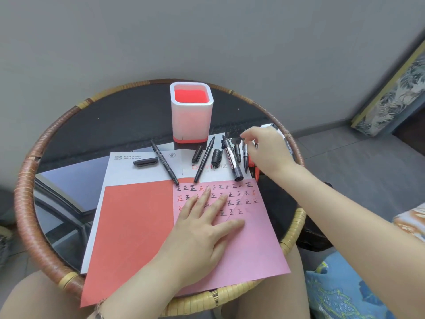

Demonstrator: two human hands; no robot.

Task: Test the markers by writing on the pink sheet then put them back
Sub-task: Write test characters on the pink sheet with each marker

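From the head camera, the left hand [202,224] lay flat with its fingers spread and straight, pressing on the pink sheet [255,247] and holding nothing. The sheet sat at the near right of the round table [30,180], partly over a red pad [135,222], with rows of written marks along its far edge under and beside the fingertips.

The right hand [264,153] hovered over the right end of a row of markers just beyond the sheet, its fingers bent downward. It may have been pinching the thin black pen [245,157] below it, but the view did not settle that.

To the left of that pen lay a thick black marker [232,161], a stubby cap [216,157], a slim marker [204,160] with a loose cap [197,154] beside it, and farther left another slim marker [164,162] next to a cap [146,161]. A red marker [256,171] showed partly under the right wrist.

A white holder [192,111] with a red inside stood upright beyond the markers, at the far middle of the table.
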